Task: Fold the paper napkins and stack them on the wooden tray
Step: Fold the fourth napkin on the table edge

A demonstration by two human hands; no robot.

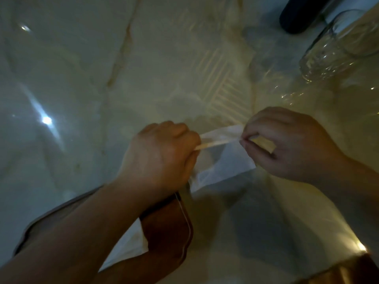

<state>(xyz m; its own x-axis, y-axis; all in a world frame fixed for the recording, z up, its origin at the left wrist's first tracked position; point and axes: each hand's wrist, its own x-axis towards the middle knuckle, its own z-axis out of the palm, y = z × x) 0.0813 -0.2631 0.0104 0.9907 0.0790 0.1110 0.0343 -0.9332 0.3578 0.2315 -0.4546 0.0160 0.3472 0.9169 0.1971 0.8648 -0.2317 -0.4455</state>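
Both fists, left hand [162, 154] and right hand [287, 144], pinch napkin [223, 162] aloft.

No text, label, brand, number or sign can be read anywhere here; the view is dim and blurred.

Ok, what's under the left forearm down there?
A brown wooden tray with a white napkin lying on it shows under the left forearm. The arm covers most of both, so I cannot tell how many napkins are stacked.
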